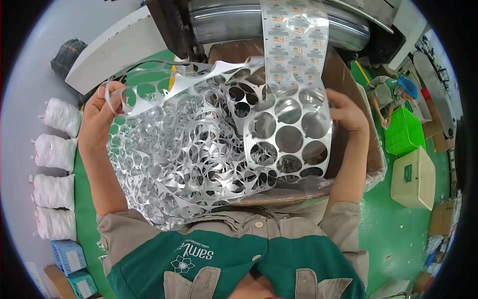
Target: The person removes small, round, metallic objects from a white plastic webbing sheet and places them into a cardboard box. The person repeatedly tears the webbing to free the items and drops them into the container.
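My left hand (101, 113) pinches the end of a thin silvery punched foil web (159, 89), stretched toward the middle. A tangled heap of the same foil scrap (184, 144), full of round holes, lies between my arms. On the other side my right hand (348, 112) grips the right edge of a punched foil strip (290, 117); some of its fingertips are hidden behind the strip. The strip's upper part is printed foil (296, 45) without holes, coming down over a metal roller (226, 22).
Beneath the strip stands a cardboard box (376, 149) with a clear plastic liner. White stuffed bags (55, 152) and blue baskets (68, 256) line the left wall. At right, a person in a blue cap (407, 87) is beside a bright green crate (404, 130) and a cream bin (413, 179).
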`<move>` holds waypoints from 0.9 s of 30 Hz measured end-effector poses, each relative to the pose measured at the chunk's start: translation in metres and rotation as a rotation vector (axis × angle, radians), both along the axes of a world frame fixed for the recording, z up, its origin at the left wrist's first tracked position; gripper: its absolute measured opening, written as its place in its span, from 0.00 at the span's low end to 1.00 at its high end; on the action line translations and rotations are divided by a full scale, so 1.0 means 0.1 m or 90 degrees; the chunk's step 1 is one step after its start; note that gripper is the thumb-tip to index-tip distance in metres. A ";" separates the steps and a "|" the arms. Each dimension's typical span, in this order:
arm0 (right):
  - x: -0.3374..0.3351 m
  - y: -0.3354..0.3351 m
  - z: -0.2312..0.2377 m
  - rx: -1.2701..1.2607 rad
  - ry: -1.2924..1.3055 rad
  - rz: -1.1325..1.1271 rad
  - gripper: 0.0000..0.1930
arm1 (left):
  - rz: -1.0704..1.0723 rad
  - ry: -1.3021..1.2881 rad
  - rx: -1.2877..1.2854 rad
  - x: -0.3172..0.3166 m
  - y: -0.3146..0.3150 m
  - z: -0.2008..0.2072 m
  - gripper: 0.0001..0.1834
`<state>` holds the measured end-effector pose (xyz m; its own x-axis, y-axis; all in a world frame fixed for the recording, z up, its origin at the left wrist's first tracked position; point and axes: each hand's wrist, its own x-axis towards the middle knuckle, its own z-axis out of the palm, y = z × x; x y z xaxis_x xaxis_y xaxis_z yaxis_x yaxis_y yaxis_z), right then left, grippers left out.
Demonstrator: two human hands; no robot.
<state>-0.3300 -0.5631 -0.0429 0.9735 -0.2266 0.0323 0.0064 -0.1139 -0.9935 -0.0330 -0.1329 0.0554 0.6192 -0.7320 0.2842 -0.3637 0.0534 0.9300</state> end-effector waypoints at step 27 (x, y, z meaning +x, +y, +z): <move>0.79 0.00 -1.54 -0.014 0.276 -0.132 0.37 | 0.251 0.104 -0.495 0.31 0.47 0.13 0.20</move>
<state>-0.2507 -0.5633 -0.1974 0.8331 -0.4206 -0.3593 -0.4325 -0.0903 -0.8971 -0.0015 -0.0855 0.0689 0.8620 -0.0934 0.4983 -0.3551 0.5903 0.7249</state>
